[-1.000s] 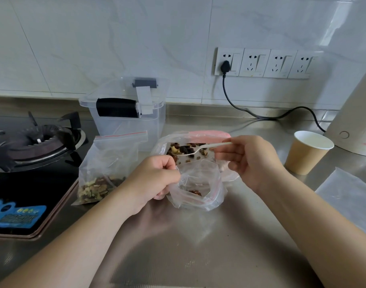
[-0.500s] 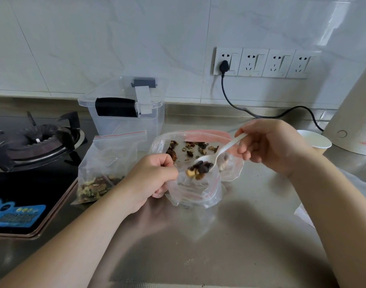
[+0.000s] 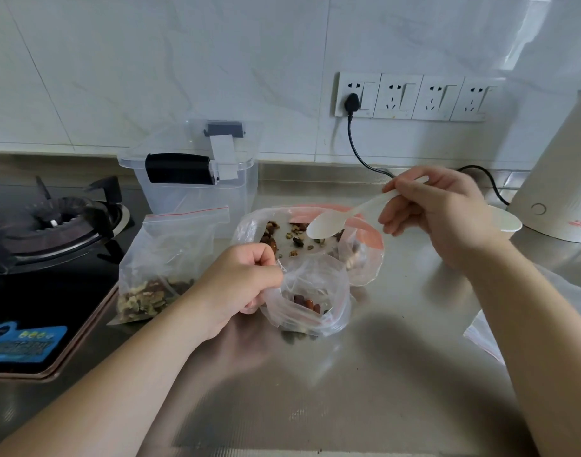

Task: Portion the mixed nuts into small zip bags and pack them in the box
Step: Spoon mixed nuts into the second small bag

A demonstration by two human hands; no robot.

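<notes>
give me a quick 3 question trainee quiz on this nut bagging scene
1. True or false: the white spoon carries nuts.
2. The left hand grips: A) the clear box B) the small zip bag C) the paper cup
3. Fill in: the filled zip bag leans beside the ____.

Key: 1 false; 2 B; 3 stove. The right hand holds the spoon empty over the large nut bag.

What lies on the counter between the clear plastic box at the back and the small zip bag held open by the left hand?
In the head view, the large open bag of mixed nuts lies between the clear box and the small zip bag gripped by the left hand.
</notes>
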